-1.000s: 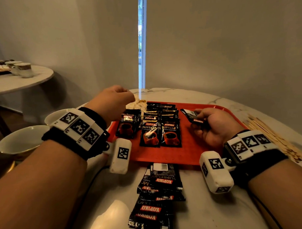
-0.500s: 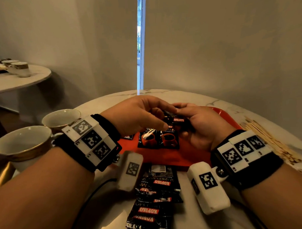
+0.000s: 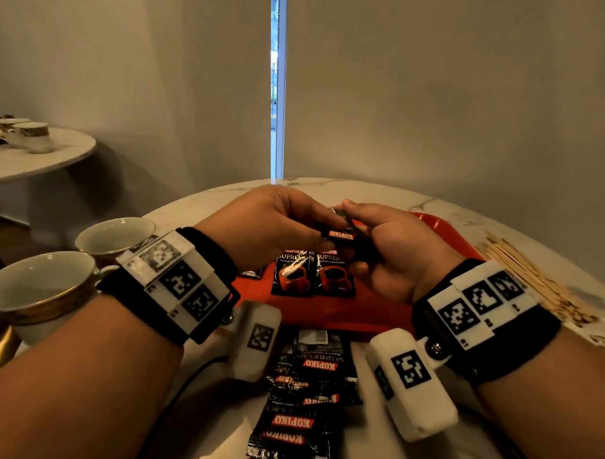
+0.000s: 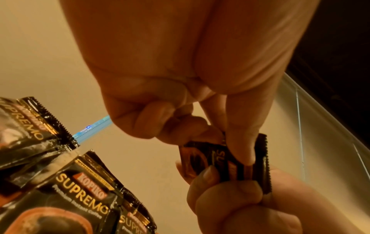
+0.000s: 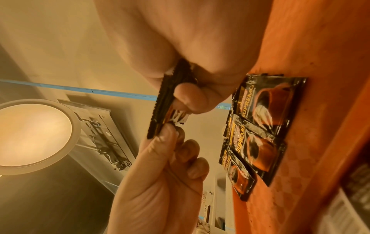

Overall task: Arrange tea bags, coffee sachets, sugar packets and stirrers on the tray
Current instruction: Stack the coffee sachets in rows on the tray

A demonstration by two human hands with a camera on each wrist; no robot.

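Raised slightly, both hands (image 3: 328,235) pinch sachet (image 3: 340,233).

Head cam: high, looking forward and down over both forearms at the round surface (image 3: 378,192); wide angle, walls and a side table in frame; mid distance to the orange tray (image 3: 441,231). Left wrist cam: under the left hand (image 4: 180,63), looking along the palm and up, very close; wall behind. Right wrist cam: under the right hand (image 5: 170,39), rolled sideways so the tray (image 5: 330,79) runs vertical at right, ceiling lamp (image 5: 34,133) at left. Shared in all three: both hands meeting on one held sachet (image 3: 340,233), plus the sachets laid on the tray (image 3: 311,275).
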